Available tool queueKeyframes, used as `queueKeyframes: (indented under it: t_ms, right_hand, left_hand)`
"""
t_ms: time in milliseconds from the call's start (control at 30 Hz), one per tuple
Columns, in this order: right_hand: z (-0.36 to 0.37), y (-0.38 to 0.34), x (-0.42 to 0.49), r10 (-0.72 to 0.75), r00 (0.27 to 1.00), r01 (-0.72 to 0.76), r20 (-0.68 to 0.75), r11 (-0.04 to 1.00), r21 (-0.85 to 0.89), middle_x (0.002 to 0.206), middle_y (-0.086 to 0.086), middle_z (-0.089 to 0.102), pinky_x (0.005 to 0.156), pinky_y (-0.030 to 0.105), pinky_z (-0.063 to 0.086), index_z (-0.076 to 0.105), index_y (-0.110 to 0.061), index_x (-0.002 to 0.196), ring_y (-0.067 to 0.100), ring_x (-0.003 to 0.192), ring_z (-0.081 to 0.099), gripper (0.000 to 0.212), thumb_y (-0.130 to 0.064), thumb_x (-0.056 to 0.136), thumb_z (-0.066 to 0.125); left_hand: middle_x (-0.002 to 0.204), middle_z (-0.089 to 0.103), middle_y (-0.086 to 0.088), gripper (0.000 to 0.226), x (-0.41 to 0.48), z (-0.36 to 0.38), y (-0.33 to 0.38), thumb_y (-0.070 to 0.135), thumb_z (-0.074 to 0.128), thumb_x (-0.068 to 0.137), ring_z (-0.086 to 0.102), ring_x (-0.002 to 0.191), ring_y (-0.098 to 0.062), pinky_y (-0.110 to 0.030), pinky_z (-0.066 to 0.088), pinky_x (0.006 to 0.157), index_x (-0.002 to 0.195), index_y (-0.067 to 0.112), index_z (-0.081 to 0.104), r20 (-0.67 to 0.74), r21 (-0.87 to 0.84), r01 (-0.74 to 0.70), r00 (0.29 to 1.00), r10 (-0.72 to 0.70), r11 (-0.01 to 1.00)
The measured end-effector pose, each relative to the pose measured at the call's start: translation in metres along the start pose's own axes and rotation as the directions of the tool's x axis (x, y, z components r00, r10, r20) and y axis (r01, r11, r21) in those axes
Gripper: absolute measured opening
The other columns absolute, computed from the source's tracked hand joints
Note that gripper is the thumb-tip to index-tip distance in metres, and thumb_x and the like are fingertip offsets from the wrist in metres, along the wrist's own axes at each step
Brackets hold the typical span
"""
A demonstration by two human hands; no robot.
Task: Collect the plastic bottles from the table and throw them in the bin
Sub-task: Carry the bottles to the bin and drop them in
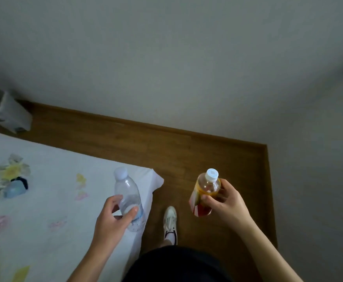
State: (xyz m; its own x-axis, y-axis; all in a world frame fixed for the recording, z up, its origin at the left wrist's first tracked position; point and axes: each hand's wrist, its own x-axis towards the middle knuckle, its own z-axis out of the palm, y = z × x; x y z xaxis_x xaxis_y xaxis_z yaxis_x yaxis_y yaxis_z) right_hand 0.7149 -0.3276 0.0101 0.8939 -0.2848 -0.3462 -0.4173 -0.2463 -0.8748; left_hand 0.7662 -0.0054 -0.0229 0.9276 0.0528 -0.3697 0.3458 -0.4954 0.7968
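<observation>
My left hand [111, 217] grips a clear plastic bottle [128, 197] with a pale cap, held upright over the right edge of the table [44, 200]. My right hand [225, 202] holds an orange-tinted bottle [206, 190] with a white cap and a red and yellow label, out over the wooden floor to the right of the table. The bin [7, 112], lined with a pale bag, stands on the floor at the far left, against the wall.
A white cloth with a flower print covers the table. A small blue and black object [17, 188] lies on its left part. Brown wooden floor [186, 159] runs between the table and the grey walls. My shoe [170, 222] is beside the table corner.
</observation>
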Motion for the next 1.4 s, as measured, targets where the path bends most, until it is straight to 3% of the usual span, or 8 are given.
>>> queueKeyframes:
  t_ms: [233, 467, 633, 733, 833, 1067, 1200, 1400]
  right_hand:
    - [-0.026, -0.027, 0.1, 0.054, 0.992, -0.06, -0.11, 0.997, -0.048, 0.1, -0.011, 0.074, 0.086, 0.031, 0.059, 0.062, -0.032, 0.108, -0.006, 0.095, 0.068, 0.04, -0.022, 0.076, 0.084]
    - [-0.051, -0.068, 0.205, 0.065, 0.991, -0.073, -0.119, 0.995, -0.066, 0.095, -0.012, 0.075, 0.082, 0.027, 0.057, 0.062, -0.034, 0.104, -0.007, 0.093, 0.067, 0.038, -0.018, 0.077, 0.083]
    - [-0.052, -0.112, 0.311, 0.013, 1.0, -0.016, -0.028, 0.994, -0.105, 0.101, -0.018, 0.069, 0.079, 0.018, 0.051, 0.057, -0.035, 0.109, -0.005, 0.095, 0.066, 0.057, -0.061, 0.061, 0.075]
    - [-0.043, -0.14, 0.383, -0.005, 0.996, 0.019, 0.09, 0.987, -0.157, 0.103, -0.017, 0.066, 0.086, 0.024, 0.052, 0.058, -0.03, 0.112, -0.001, 0.095, 0.062, 0.044, -0.036, 0.075, 0.08]
    - [-0.021, -0.176, 0.453, -0.011, 0.971, 0.064, 0.238, 0.974, -0.215, 0.111, -0.013, 0.068, 0.083, 0.022, 0.051, 0.06, -0.025, 0.12, 0.002, 0.102, 0.063, 0.055, -0.039, 0.072, 0.083]
    - [0.087, -0.267, 0.559, -0.089, 0.798, 0.286, 0.596, 0.927, -0.245, 0.115, -0.016, 0.067, 0.095, 0.038, 0.054, 0.058, -0.037, 0.118, 0.009, 0.11, 0.063, 0.05, -0.037, 0.074, 0.083]
    - [0.164, -0.305, 0.59, -0.088, 0.681, 0.366, 0.727, 0.901, -0.234, 0.124, -0.008, 0.067, 0.1, 0.048, 0.053, 0.058, -0.028, 0.127, 0.014, 0.115, 0.062, 0.063, -0.039, 0.071, 0.084]
    - [0.27, -0.348, 0.62, -0.056, 0.562, 0.409, 0.825, 0.886, -0.218, 0.129, -0.005, 0.066, 0.101, 0.049, 0.053, 0.055, -0.025, 0.134, 0.016, 0.118, 0.062, 0.101, -0.069, 0.047, 0.08]
  left_hand:
    - [0.118, 0.061, 0.021, 0.047, 0.131, 0.027, 0.091, 0.04, 0.08, 0.081, 0.059, 0.113, -0.006, -0.02, 0.053, 0.078, 0.121, 0.033, 0.056, 0.135, 0.023, -0.108, 0.985, 0.103, 0.994]
    - [0.117, 0.066, 0.015, 0.048, 0.236, 0.036, 0.162, 0.04, 0.082, 0.079, 0.061, 0.111, -0.005, -0.022, 0.054, 0.08, 0.12, 0.033, 0.06, 0.156, 0.006, -0.139, 0.978, 0.136, 0.99]
    - [0.123, 0.064, 0.011, 0.055, 0.309, 0.033, 0.183, 0.044, 0.083, 0.076, 0.063, 0.112, -0.011, -0.038, 0.061, 0.086, 0.124, 0.035, 0.058, 0.06, -0.049, -0.026, 0.998, 0.029, 0.998]
    - [0.116, 0.066, 0.008, 0.049, 0.343, 0.026, 0.195, 0.032, 0.083, 0.079, 0.067, 0.102, -0.012, -0.03, 0.062, 0.074, 0.122, 0.027, 0.059, -0.047, -0.135, 0.05, 0.997, -0.057, 0.99]
    - [0.106, 0.069, 0.008, 0.045, 0.367, 0.016, 0.196, 0.028, 0.083, 0.079, 0.068, 0.099, -0.01, -0.023, 0.055, 0.071, 0.117, 0.024, 0.06, -0.177, -0.184, 0.108, 0.974, -0.141, 0.977]
    - [0.109, 0.066, 0.01, 0.046, 0.362, -0.02, 0.18, 0.036, 0.081, 0.081, 0.066, 0.101, -0.012, -0.033, 0.057, 0.083, 0.12, 0.026, 0.057, -0.515, -0.304, 0.203, 0.787, -0.34, 0.931]
    - [0.117, 0.066, 0.0, 0.052, 0.353, -0.042, 0.161, 0.03, 0.081, 0.082, 0.063, 0.108, -0.018, -0.032, 0.055, 0.084, 0.127, 0.016, 0.057, -0.622, -0.393, 0.261, 0.63, -0.464, 0.882]
    - [0.118, 0.067, -0.001, 0.051, 0.374, -0.095, 0.132, 0.03, 0.082, 0.081, 0.064, 0.109, -0.02, -0.037, 0.055, 0.088, 0.124, 0.019, 0.057, -0.651, -0.532, 0.287, 0.463, -0.601, 0.797]
